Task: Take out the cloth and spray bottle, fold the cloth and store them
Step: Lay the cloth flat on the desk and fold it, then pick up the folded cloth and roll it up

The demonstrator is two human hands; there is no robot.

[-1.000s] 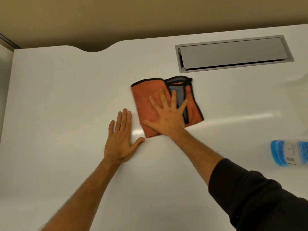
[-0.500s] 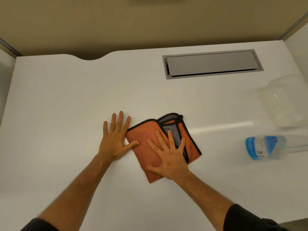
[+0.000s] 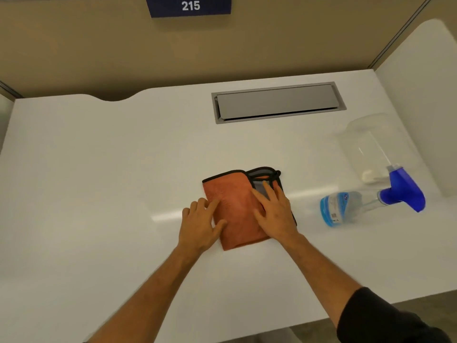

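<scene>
Here, the head view holds one cloth [image 3: 237,209], one spray bottle [image 3: 371,201], one clear container [image 3: 371,144] and two hands. The cloth is orange with a napped, towel-like face, a grey underside and black stitched edging; it lies folded into a rough rectangle near the middle of the desk [image 3: 99,169]. The left hand [image 3: 200,224] rests at its left edge, fingers loosely bent, fingertips on the fabric. The right hand [image 3: 274,214] lies flat and spread over the cloth's right half, pressing down, gripping nothing. The spray bottle lies on its side well right of the cloth, see-through plastic with a blue base and blue trigger head. The container behind it is rounded and transparent. The desk is smooth, glossy white, with a grey rectangular cable hatch [image 3: 277,102] set in. Tan partition walls surround it, bearing a blue sign [image 3: 189,6] reading 215.
</scene>
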